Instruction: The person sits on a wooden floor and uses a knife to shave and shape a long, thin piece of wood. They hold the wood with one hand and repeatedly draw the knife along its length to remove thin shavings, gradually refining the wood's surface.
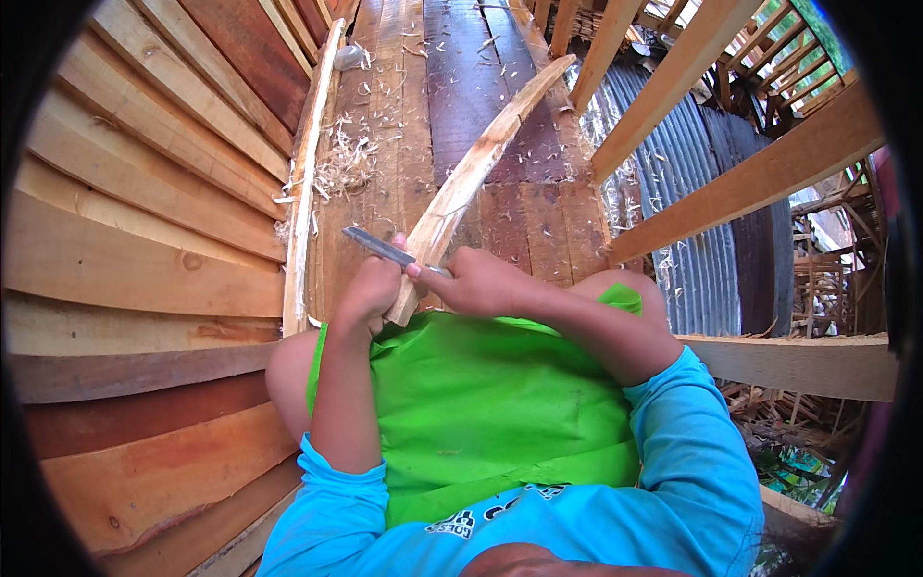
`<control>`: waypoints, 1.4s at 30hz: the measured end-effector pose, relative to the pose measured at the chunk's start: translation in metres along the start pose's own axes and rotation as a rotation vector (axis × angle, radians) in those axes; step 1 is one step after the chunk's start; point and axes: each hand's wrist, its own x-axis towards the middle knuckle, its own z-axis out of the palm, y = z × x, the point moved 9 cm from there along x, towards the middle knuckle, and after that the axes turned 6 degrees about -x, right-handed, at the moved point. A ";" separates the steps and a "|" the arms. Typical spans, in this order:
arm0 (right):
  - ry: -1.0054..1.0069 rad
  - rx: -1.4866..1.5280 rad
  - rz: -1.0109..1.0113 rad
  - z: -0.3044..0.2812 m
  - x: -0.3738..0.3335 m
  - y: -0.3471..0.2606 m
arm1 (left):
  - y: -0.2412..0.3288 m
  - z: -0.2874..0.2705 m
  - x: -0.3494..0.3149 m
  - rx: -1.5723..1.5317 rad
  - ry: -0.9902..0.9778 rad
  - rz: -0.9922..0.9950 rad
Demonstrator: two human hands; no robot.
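A: From the left, then: a wall of stacked planks [144, 260], and one pale, narrow strip of wood [304, 183] running right along the floor's left edge!

B: One loose heap of shavings [343, 165] just beside it, and curls too many to count scattered over the board floor [385, 125].

A: Two hands in play! The left hand [371, 288] is clenched, grasping the near part of the work, its fingers partly hidden.

B: And one knife [377, 243], grey blade pointing left, passing over the wood and close above that left hand.

A: Here's the piece of wood [457, 197], just one: long, pale cream, browner along its right side, gently curved and tapering to its far tip.

B: It slants away from the lap, that tip up by the floor's right edge, the blunt near end over the green cloth [510, 394].

A: Relative to the hands? Right between them: left hand against its left side, the right hand [476, 281] just to its right.

B: That right hand is wrapped tight around the knife's handle. Farther right, slanting wooden posts [663, 87], with grey corrugated metal [687, 202] beyond the floor's right edge!
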 end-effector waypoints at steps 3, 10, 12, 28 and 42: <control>-0.101 0.215 0.052 0.008 0.001 0.003 | 0.001 0.002 0.000 -0.042 -0.040 0.006; -0.409 0.385 0.338 0.024 -0.013 0.011 | -0.001 0.004 0.000 -0.052 -0.090 0.008; -0.407 0.439 0.309 0.022 -0.014 0.006 | 0.000 0.002 0.000 -0.040 -0.087 0.021; 0.670 0.029 -0.288 -0.122 -0.020 -0.018 | -0.003 -0.004 0.003 0.072 -0.007 0.025; 1.361 0.903 -0.733 -0.195 -0.066 -0.107 | -0.009 0.001 0.016 0.064 -0.096 0.008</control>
